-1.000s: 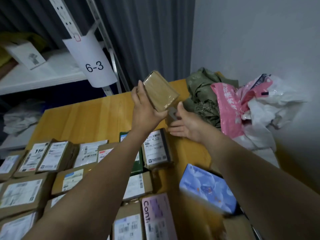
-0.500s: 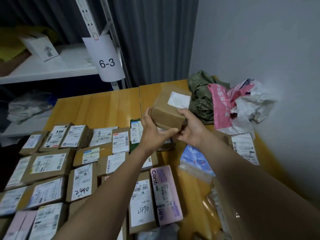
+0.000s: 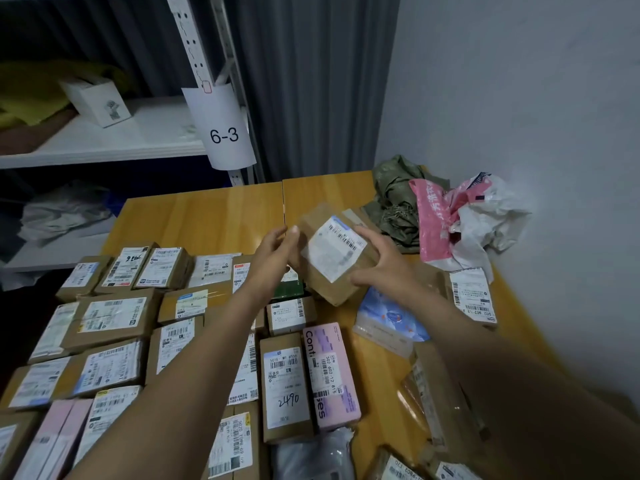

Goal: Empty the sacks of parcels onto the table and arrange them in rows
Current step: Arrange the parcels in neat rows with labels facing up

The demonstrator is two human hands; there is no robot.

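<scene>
A brown cardboard parcel (image 3: 332, 268) with a white label facing up is held tilted over the back of the wooden table (image 3: 207, 216). My left hand (image 3: 277, 251) is at its left side, fingers against the box. My right hand (image 3: 384, 265) grips its right side, thumb under the front and fingers over the top. Rows of labelled parcels (image 3: 114, 317) cover the table's left and middle. A crumpled green sack (image 3: 398, 199) and pink-and-white plastic sacks (image 3: 464, 220) lie at the back right corner.
A pink box (image 3: 330, 372), a blue flat packet (image 3: 388, 317) and several loose parcels (image 3: 472, 296) lie at the right under my right arm. A shelf post with a "6-3" sign (image 3: 223, 133) stands behind the table. The wall is close on the right.
The parcel was turned from label-down to label-up and lowered toward the table. My right hand moved from beneath it onto its right side. The view tilted down.
</scene>
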